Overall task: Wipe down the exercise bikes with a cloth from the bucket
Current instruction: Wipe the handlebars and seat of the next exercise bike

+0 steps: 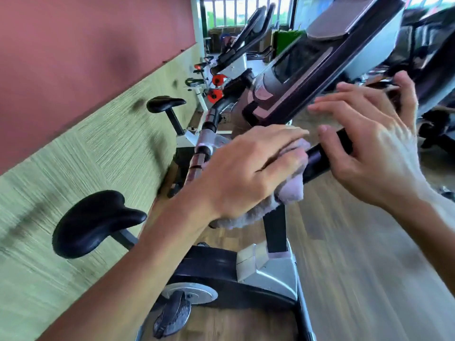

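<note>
The nearest exercise bike [268, 271] fills the middle of the view, with a black saddle [93, 222] at lower left and a console [327, 62] tilted at upper right. My left hand [251, 168] presses a pale grey-lilac cloth [288, 190] around the black handlebar [320, 156], fingers wrapped over it. My right hand [374, 148] is just right of it; its thumb lies on the same bar and its fingers stretch out under the console's edge. The view is blurred by motion. No bucket is in view.
A second bike with a black saddle [166, 104] stands behind, and more bikes with orange wheels [218, 81] line the red and green wall [73, 70]. Wooden floor [357, 267] spreads to the right. Dark machines [433, 70] stand at far right.
</note>
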Demonstrator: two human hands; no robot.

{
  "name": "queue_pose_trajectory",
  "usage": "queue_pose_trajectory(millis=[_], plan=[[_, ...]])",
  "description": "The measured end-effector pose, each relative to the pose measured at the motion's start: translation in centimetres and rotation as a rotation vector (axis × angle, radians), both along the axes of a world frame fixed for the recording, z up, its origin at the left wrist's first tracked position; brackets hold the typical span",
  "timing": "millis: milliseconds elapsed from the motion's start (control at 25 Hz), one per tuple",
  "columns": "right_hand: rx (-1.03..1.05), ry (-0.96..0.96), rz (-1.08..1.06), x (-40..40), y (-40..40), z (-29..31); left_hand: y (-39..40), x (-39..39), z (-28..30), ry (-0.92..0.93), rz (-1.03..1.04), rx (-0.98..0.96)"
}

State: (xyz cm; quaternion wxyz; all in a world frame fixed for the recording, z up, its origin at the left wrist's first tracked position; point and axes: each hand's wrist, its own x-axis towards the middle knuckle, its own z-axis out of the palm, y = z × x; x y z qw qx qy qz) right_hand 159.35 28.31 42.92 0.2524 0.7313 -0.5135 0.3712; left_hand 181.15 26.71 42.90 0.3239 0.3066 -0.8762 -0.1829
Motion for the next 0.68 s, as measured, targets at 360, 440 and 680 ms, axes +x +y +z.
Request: queue_pose_trajectory(millis=[360, 440, 680], plan=[[0.102, -0.194, -0.263, 4.3, 1.1, -2.0, -0.9, 3.8, -2.5, -0.047, -0.182, -0.116], [0.12, -0.22, -0.279, 4.3, 0.8, -1.7, -1.7, 0.4, -0.1, -0.055, -0.168, -0.093], [0.198, -0.178, -0.339, 4.3, 1.7, -1.8, -1.1, 6.1, -3.4, 0.04, -0.265, 0.012]])
